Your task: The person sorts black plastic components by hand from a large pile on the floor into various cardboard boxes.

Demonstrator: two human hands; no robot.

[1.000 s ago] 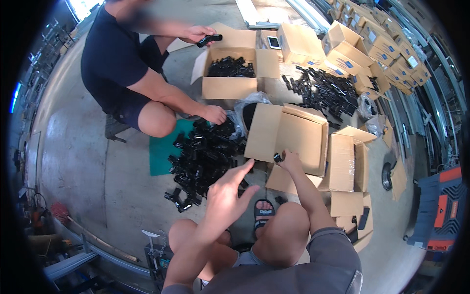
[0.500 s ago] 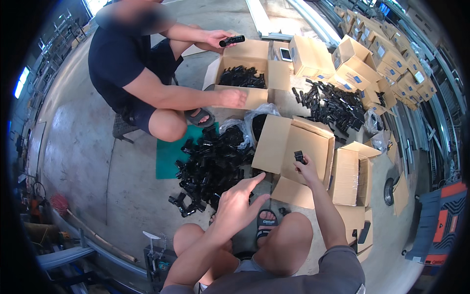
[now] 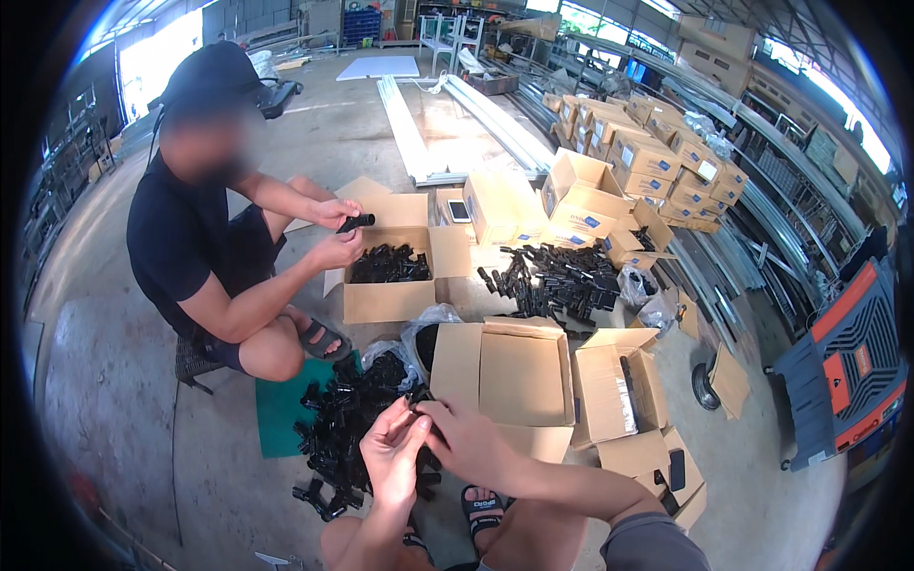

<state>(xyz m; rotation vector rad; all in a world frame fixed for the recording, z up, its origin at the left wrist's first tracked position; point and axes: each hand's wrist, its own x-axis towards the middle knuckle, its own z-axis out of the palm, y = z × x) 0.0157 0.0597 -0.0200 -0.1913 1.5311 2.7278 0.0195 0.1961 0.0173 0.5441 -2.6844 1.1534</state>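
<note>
In front of me my left hand point(image 3: 392, 455) and my right hand point(image 3: 468, 443) come together, fingertips closed around a small black plastic fitting point(image 3: 417, 398). My fingers cover most of it, so its exact shape is hidden. Just beyond and left of my hands lies a heap of black fittings point(image 3: 343, 414), partly over a green mat point(image 3: 278, 419). An open cardboard box point(image 3: 522, 376) stands right behind my right hand, its flaps spread.
At left a seated co-worker holds a black cylindrical fitting point(image 3: 358, 223) over a box point(image 3: 388, 303) of black parts. Another heap point(image 3: 562, 281) lies beyond my box. Cartons point(image 3: 647, 157) are stacked at back right. A second open box point(image 3: 609, 419) and a grey-orange case point(image 3: 847, 362) stand right.
My right hand has brought its black fitting left to meet my left hand, which has closed from open. The co-worker's hands have come together on a fitting. The view has tilted up.
</note>
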